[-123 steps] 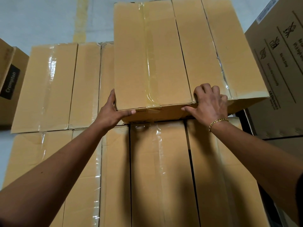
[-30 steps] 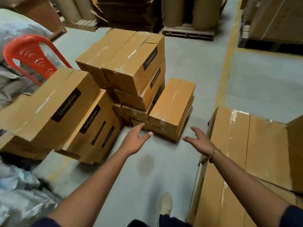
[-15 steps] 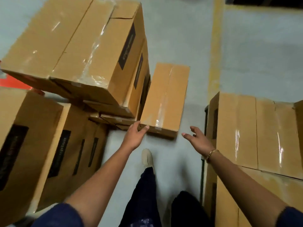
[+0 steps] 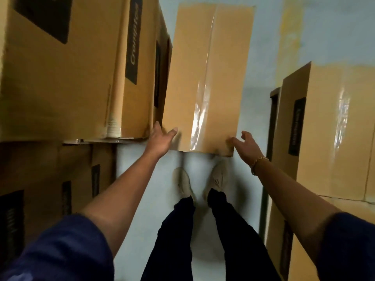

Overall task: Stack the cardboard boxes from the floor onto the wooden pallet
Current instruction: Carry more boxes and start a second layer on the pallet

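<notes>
A tall box pile [image 4: 60, 78] looms left of the hands, with stacked boxes [image 4: 324, 128] to their right. Between them the taped box [image 4: 203, 78] lies on the floor. The left hand [image 4: 160, 141] and right hand [image 4: 246, 146] are at its near corners, fingers spread, clasping nothing.

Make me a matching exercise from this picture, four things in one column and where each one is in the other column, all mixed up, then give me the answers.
Column one
1. left hand
2. right hand
3. bracelet
4. shoes

Column two
A. on the floor, by the near end of the taped box
B. at the near left corner of the taped box
C. round the right wrist
D. at the near right corner of the taped box

Pairs: 1-B, 2-D, 3-C, 4-A
</notes>
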The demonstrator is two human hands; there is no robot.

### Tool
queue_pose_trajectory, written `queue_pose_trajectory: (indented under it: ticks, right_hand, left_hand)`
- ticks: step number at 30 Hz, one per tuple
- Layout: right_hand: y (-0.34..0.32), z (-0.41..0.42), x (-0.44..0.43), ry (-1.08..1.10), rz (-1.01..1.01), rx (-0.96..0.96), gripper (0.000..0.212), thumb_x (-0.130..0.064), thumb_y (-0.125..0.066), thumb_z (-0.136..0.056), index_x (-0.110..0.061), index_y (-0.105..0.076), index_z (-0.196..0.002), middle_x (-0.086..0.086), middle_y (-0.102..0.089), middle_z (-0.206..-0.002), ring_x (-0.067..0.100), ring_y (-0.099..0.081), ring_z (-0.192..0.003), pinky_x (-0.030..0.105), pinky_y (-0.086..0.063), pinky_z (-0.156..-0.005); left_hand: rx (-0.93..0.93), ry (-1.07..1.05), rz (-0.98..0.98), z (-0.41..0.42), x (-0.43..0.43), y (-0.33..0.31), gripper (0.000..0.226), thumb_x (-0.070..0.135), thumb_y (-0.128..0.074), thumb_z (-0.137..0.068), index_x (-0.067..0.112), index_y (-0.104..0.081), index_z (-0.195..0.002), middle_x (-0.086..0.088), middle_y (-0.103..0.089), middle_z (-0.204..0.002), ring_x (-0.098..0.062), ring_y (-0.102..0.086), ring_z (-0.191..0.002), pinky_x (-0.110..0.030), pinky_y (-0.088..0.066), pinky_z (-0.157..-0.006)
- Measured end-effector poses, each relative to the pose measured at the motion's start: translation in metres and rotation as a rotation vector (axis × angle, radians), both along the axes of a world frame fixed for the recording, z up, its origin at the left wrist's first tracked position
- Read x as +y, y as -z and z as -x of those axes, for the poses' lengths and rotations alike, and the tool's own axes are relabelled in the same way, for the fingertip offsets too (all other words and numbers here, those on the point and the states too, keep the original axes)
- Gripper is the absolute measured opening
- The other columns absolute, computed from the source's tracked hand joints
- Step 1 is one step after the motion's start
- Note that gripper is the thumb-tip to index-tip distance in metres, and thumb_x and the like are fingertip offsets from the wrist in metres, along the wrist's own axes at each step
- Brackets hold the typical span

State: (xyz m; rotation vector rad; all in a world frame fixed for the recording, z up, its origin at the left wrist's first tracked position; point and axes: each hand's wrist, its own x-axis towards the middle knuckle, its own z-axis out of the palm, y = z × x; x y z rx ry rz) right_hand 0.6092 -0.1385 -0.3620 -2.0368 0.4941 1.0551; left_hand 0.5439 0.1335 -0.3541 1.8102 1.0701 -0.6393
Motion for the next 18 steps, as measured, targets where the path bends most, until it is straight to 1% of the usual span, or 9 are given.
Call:
queue_pose_trajectory:
  ticks: [2,4,6,8,9,10,13,16,18]
  right_hand:
    - [0.026,-0.007,0.002,0.033,-0.007,0.024,0.081,-0.047,-0.06,-0.096,-0.012,-0.022,-0.158,0.01,-0.029,-0.162,0.031,-0.035,-0.144,0.04,-0.033,-0.113]
    - [0.046,-0.012,0.003,0.053,-0.027,0.055,0.084,-0.054,-0.062,-0.092,-0.014,-0.025,-0.157,0.008,-0.034,-0.16,0.03,-0.04,-0.141,0.041,-0.036,-0.112]
    - [0.065,-0.014,0.002,0.069,-0.069,0.094,0.097,-0.072,-0.063,-0.077,-0.02,-0.033,-0.153,0.003,-0.045,-0.153,0.027,-0.05,-0.132,0.044,-0.043,-0.109]
    - [0.079,-0.014,0.001,0.104,-0.142,0.117,0.105,-0.083,-0.063,-0.062,-0.026,-0.042,-0.147,-0.003,-0.056,-0.141,0.022,-0.057,-0.123,0.043,-0.048,-0.103]
    - [0.082,-0.013,0.001,0.118,-0.17,0.119,0.103,-0.084,-0.064,-0.061,-0.028,-0.044,-0.145,-0.006,-0.059,-0.137,0.02,-0.059,-0.12,0.041,-0.049,-0.1]
    - [0.08,-0.012,0.003,0.125,-0.183,0.109,0.098,-0.082,-0.066,-0.064,-0.03,-0.045,-0.144,-0.008,-0.06,-0.134,0.018,-0.06,-0.117,0.039,-0.05,-0.098]
    - [0.062,-0.008,0.004,0.208,-0.2,0.012,0.075,-0.068,-0.068,-0.08,-0.03,-0.048,-0.141,-0.01,-0.062,-0.129,0.013,-0.061,-0.113,0.036,-0.051,-0.096]
    - [0.025,-0.011,0.002,0.278,-0.204,-0.074,0.068,-0.066,-0.069,-0.079,-0.03,-0.053,-0.135,-0.011,-0.064,-0.123,0.01,-0.062,-0.111,0.036,-0.052,-0.097]
    - [-0.006,-0.014,0.0,0.28,-0.184,-0.109,0.069,-0.072,-0.067,-0.075,-0.032,-0.056,-0.129,-0.011,-0.065,-0.12,0.012,-0.063,-0.109,0.037,-0.052,-0.096]
  left_hand:
    - [0.03,-0.054,0.022,-0.007,0.002,0.029,0.093,0.061,-0.061,-0.09,0.019,-0.018,-0.161,-0.005,-0.034,-0.161,-0.03,-0.036,-0.146,-0.049,-0.033,-0.118]
    - [0.029,-0.099,0.015,-0.013,0.004,0.053,0.087,0.062,-0.062,-0.089,0.02,-0.029,-0.157,-0.003,-0.048,-0.151,-0.03,-0.048,-0.136,-0.047,-0.039,-0.113]
    - [0.029,-0.177,0.02,-0.016,0.006,0.07,0.077,0.058,-0.061,-0.093,0.02,-0.035,-0.154,-0.002,-0.052,-0.147,-0.029,-0.05,-0.133,-0.04,-0.04,-0.108]
    - [0.01,-0.204,0.015,-0.016,0.006,0.08,0.069,0.056,-0.062,-0.094,0.022,-0.043,-0.15,-0.001,-0.056,-0.143,-0.027,-0.052,-0.129,-0.036,-0.04,-0.101]
    - [-0.004,-0.193,0.011,-0.015,0.006,0.081,0.067,0.056,-0.062,-0.094,0.023,-0.045,-0.149,-0.001,-0.057,-0.141,-0.026,-0.053,-0.127,-0.037,-0.041,-0.1]
    - [-0.021,-0.173,0.01,-0.014,0.005,0.079,0.066,0.056,-0.062,-0.093,0.024,-0.046,-0.148,0.0,-0.058,-0.139,-0.024,-0.053,-0.124,-0.039,-0.042,-0.102]
    - [-0.079,-0.111,0.015,-0.011,0.001,0.059,0.063,0.058,-0.062,-0.093,0.027,-0.048,-0.146,0.006,-0.059,-0.127,-0.02,-0.054,-0.118,-0.043,-0.045,-0.104]
    - [-0.155,-0.1,-0.017,-0.018,-0.007,0.022,0.061,0.06,-0.061,-0.093,0.026,-0.051,-0.142,0.006,-0.063,-0.126,-0.019,-0.058,-0.116,-0.042,-0.048,-0.102]
    - [-0.173,-0.079,-0.05,-0.024,-0.012,-0.006,0.061,0.062,-0.06,-0.093,0.024,-0.054,-0.14,0.004,-0.064,-0.125,-0.021,-0.059,-0.116,-0.043,-0.049,-0.101]
